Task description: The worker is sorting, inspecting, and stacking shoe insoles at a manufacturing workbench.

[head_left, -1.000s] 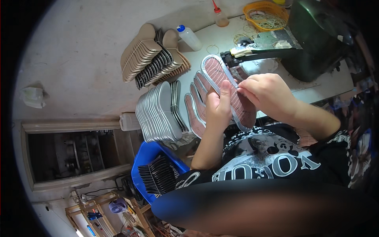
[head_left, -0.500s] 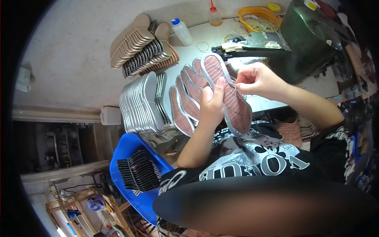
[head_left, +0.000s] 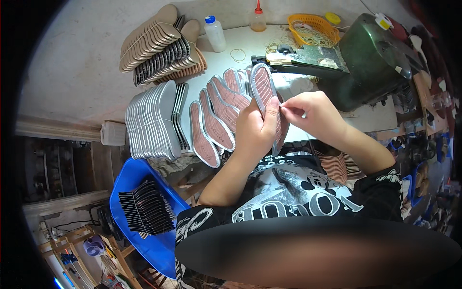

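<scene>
My left hand [head_left: 257, 123] grips a pinkish-brown insole [head_left: 263, 83] with a silver-grey edge, thumb across its face. The insole stands tilted above the table's near edge, its lower part partly behind my hand. At the insole's right edge, the thumb and forefinger of my right hand [head_left: 316, 115] are pinched together. What they hold is too small to make out. Left of my hands, several similar insoles [head_left: 204, 135] lie overlapping in a row on the white table [head_left: 236, 41].
At the left stand a banded stack of grey insoles [head_left: 156, 120] and tan stacks [head_left: 149, 45]. A blue tub [head_left: 129, 183] holds a dark bundle [head_left: 144, 204]. Behind are a white bottle [head_left: 215, 36], a red-tipped bottle [head_left: 258, 21], a yellow basket [head_left: 308, 21] of rubber bands and a green machine [head_left: 368, 62].
The held insole has turned more edge-on, showing less of its face. My right hand has lowered slightly and still pinches at its edge. The whole view has shifted a little.
</scene>
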Motion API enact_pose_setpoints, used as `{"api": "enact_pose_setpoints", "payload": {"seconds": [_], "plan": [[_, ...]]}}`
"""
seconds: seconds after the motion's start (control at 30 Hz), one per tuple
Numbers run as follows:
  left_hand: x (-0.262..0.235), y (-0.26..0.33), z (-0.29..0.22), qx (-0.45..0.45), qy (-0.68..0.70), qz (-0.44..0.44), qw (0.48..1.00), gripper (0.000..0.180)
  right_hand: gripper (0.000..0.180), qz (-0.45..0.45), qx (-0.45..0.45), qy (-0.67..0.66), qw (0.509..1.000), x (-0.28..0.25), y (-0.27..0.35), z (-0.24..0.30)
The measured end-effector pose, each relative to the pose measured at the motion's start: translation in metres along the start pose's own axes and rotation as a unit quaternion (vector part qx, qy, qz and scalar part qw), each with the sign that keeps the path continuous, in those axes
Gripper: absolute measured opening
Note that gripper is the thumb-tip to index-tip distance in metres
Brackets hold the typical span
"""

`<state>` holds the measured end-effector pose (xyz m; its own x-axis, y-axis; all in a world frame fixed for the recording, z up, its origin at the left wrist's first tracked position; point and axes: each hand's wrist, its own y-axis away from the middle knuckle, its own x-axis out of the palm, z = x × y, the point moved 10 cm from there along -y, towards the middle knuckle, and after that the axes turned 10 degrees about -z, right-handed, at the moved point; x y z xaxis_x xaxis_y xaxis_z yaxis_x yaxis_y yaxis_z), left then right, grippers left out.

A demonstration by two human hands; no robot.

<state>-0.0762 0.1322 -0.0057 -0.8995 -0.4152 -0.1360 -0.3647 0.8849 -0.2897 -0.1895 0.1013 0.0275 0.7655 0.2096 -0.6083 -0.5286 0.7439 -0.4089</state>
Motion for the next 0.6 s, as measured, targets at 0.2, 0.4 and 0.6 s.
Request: {"api": "enact_pose_setpoints", "payload": {"seconds": [0.2,0.4,0.6], "plan": [[-0.001,-0.011,0.016,-0.019,-0.012,0.008,1.000,0.045,0.008,0.000,0.027,0.022,0.999,0.001,-0.016,-0.012],[-0.004,-0.020,0.040,-0.084,0.055,-0.024,0.995,0.029,0.011,-0.098,-0.133,0.034,0.986,-0.007,0.011,0.026],[0.012,-0.056,0.056,-0.121,0.261,-0.033,0.957,0.029,0.052,-0.033,0.323,-0.493,0.807,0.060,0.058,-0.076]]}}
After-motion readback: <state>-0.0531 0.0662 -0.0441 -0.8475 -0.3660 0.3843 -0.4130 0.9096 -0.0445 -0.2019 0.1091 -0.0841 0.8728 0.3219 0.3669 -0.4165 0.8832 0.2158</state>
